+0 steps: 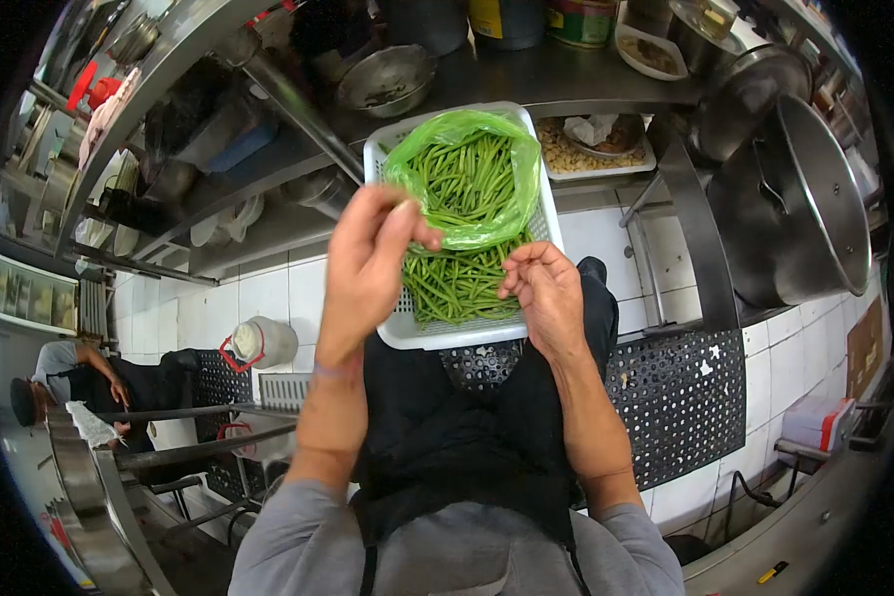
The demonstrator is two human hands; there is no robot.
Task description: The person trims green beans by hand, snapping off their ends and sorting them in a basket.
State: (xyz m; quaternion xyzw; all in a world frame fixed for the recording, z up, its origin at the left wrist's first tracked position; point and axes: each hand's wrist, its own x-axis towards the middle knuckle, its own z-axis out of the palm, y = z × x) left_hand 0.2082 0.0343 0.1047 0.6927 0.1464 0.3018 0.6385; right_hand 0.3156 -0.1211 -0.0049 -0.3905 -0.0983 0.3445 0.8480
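A white plastic basket (385,338) in front of me holds green beans (457,288). At its far end sits an open green plastic bag (529,164), filled with more green beans (472,179). My left hand (372,258) is raised at the bag's near left edge, slightly blurred, with its fingers curled toward the thumb. Over the basket's near right side is my right hand (546,298), its fingertips pinched together above the loose beans. What either hand holds, if anything, is too small or hidden to make out.
A steel bowl (387,81) stands on the shelf ahead. Right of the basket is a tray of chopped pieces (576,159), and a large pot (795,199) stands farther right. A seated person (89,382) is at left, near a white bucket with a red handle (265,343).
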